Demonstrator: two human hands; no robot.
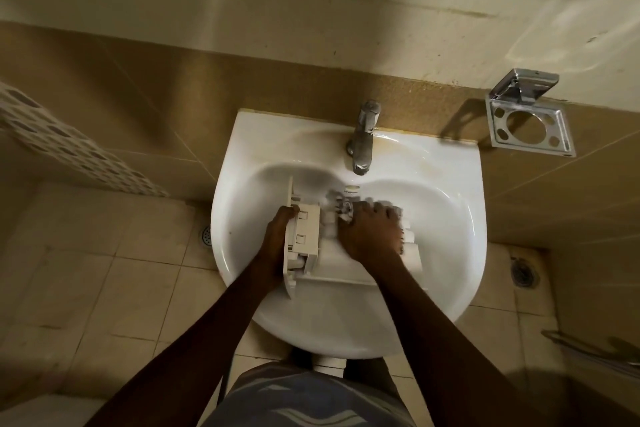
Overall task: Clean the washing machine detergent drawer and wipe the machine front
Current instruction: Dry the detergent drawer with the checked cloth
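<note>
Detergent drawer sits in the sink basin, below the tap. Left hand grasps its front-panel end; right hand presses inside the compartments, blurred, can't tell what it holds. Looks like the scrub step. Next: rinse, then the machine front.

White detergent drawer in a white sink; silver tap beyond the hands; beige floor tiles.

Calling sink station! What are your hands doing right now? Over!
Left hand gripping detergent drawer at its front panel. Right hand pressed inside drawer, blurred. Drawer in sink under tap. Nothing blocking.
</note>
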